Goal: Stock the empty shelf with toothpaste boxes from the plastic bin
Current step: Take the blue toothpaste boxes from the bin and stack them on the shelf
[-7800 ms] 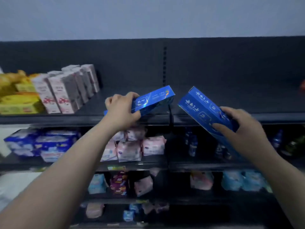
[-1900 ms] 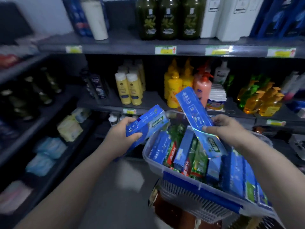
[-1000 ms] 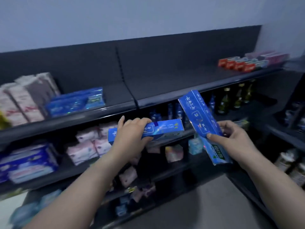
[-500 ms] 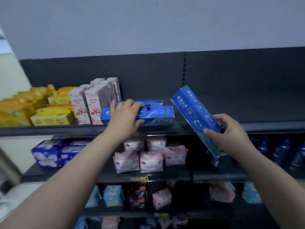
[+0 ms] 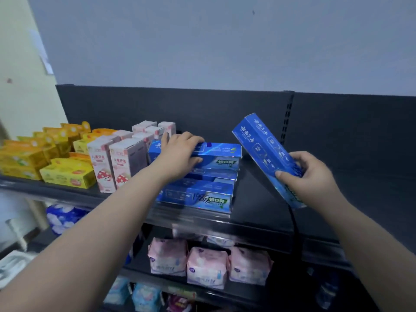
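Observation:
On the dark top shelf [image 5: 265, 212], blue toothpaste boxes lie stacked [image 5: 202, 194]. My left hand [image 5: 180, 152] grips a blue toothpaste box [image 5: 220, 155] that lies flat on top of that stack, thumb at its front face and fingers over its top. To the right, my right hand [image 5: 308, 174] holds a second blue toothpaste box [image 5: 263, 147] in the air, tilted with its far end up and to the left. The plastic bin is out of view.
Left of the stack stand pink-and-white cartons [image 5: 117, 163] and yellow boxes [image 5: 67, 174]. The shelf's dark back panel [image 5: 337, 131] rises behind bare shelf at the right. Pink packets [image 5: 207, 266] fill the shelf below; a pale wall rises above.
The view has drawn nearer to the top shelf. My left hand has set its box down flat on top of the blue stack. The right hand still carries its tilted box.

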Demonstrator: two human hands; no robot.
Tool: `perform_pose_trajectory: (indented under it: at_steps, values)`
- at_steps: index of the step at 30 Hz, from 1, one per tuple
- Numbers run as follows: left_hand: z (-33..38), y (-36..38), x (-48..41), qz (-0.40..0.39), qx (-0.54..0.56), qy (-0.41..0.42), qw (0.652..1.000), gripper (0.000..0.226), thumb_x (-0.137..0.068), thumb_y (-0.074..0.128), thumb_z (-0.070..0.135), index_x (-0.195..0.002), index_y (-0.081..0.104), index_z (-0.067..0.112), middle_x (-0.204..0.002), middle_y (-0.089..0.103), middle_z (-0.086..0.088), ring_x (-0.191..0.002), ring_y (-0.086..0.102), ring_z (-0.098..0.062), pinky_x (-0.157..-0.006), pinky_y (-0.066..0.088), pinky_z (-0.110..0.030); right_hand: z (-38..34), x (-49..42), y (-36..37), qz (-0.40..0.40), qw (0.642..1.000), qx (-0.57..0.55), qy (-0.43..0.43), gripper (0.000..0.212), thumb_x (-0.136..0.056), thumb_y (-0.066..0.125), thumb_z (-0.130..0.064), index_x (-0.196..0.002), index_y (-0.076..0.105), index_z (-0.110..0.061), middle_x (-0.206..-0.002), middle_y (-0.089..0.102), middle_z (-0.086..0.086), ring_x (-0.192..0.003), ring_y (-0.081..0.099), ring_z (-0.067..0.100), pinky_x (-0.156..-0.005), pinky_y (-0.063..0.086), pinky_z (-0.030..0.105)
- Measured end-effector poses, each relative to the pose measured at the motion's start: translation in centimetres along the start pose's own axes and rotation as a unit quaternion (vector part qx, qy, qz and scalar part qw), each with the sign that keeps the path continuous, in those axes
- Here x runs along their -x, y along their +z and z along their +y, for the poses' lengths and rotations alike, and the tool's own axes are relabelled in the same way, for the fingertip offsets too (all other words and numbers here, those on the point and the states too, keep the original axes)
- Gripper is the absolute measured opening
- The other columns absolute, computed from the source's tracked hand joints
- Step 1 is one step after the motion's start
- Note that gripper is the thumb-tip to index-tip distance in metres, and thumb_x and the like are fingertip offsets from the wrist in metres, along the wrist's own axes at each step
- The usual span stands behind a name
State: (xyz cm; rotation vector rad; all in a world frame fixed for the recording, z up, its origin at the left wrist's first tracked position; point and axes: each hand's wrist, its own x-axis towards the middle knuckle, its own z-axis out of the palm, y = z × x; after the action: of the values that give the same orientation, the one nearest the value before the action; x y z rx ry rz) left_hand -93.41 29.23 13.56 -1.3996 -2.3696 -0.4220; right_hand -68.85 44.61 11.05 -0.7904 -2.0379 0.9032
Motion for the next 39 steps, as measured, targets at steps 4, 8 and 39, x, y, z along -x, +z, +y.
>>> perform_pose_trajectory:
  at_steps: [4, 8, 39]
  values:
    - [-0.7, 1.2, -2.2, -0.018, -0.016, -0.009, 1.000, 0.049, -0.091, 0.057, 0.033, -0.137, 0.042, 0.027, -0.135, 0.044, 0.000, -0.130, 0.036, -0.027, -0.115, 0.004, -0.053, 0.8, -1.3, 0.6, 0.000, 1.000, -0.006, -0.003, 0.027, -0.078, 0.073, -0.022, -0.101, 0.059, -0.029, -0.091, 0.068, -0.014, -0.084, 0.065, 0.010, -0.080, 0.053, 0.036]
    - [-0.7, 2.7, -4.4, -0.043, -0.028, -0.012, 0.999, 0.049, -0.091, 0.057, 0.034, -0.137, 0.041, 0.027, -0.135, 0.044, -0.001, -0.128, 0.038, -0.026, -0.114, 0.009, -0.051, 1.3, -1.5, 0.7, 0.000, 1.000, -0.012, 0.004, 0.028, -0.078, 0.073, -0.021, -0.098, 0.058, -0.033, -0.092, 0.067, -0.016, -0.085, 0.064, 0.007, -0.077, 0.051, 0.032]
    - [-6.6, 3.3, 8.6, 0.188, 0.214, 0.131, 0.950, 0.053, -0.084, 0.044, 0.020, -0.136, 0.043, 0.010, -0.129, 0.052, -0.008, -0.122, 0.045, -0.027, -0.108, 0.030, -0.051, -10.0, 0.7, 13.0, -0.139, 0.907, 0.379, -0.121, 0.054, -0.094, 0.050, -0.043, -0.145, 0.034, -0.033, -0.152, 0.035, -0.009, -0.141, 0.027, 0.012, -0.116, 0.003, 0.041]
